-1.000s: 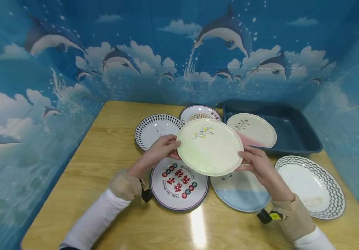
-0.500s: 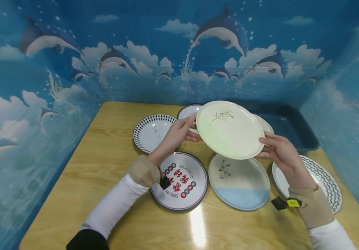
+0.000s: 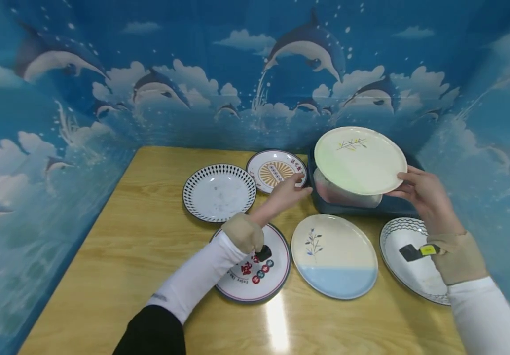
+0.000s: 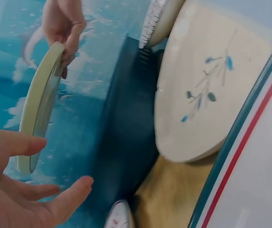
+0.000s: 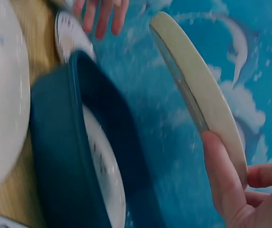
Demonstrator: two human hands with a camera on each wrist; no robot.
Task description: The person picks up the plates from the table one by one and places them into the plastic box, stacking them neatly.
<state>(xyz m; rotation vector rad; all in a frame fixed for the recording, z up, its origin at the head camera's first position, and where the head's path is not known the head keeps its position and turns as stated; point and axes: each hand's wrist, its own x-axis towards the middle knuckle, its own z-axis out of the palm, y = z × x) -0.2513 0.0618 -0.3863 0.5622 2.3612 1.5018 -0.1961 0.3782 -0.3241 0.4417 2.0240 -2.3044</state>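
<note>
My right hand (image 3: 423,190) pinches the right edge of a cream plate (image 3: 361,162) with a pale green patch and a yellow-leaf sprig, thumb on one face and fingers on the other. The plate hangs tilted above a dark blue basin (image 3: 348,210). Inside the basin leans another cream plate (image 3: 341,193) with a pink part, half hidden by the held one. My left hand (image 3: 287,193) hovers left of the basin, near a small plate with a sunburst pattern (image 3: 274,172). Its fingers are spread, and in the left wrist view a gap shows between the left hand (image 4: 17,199) and the held plate (image 4: 41,104).
On the wooden table (image 3: 117,236) lie a black-diamond-rimmed plate (image 3: 219,192), a plate with red characters (image 3: 255,291) under my left forearm, a cream-and-blue plate (image 3: 335,256), and a wavy-rimmed oval plate (image 3: 408,266) partly behind my right wrist. Dolphin-printed sheeting (image 3: 237,64) surrounds the table.
The green-patched plate has moved right and away from me, from over the middle plates to above the basin. Both hands held it earlier; my left hand has let go.
</note>
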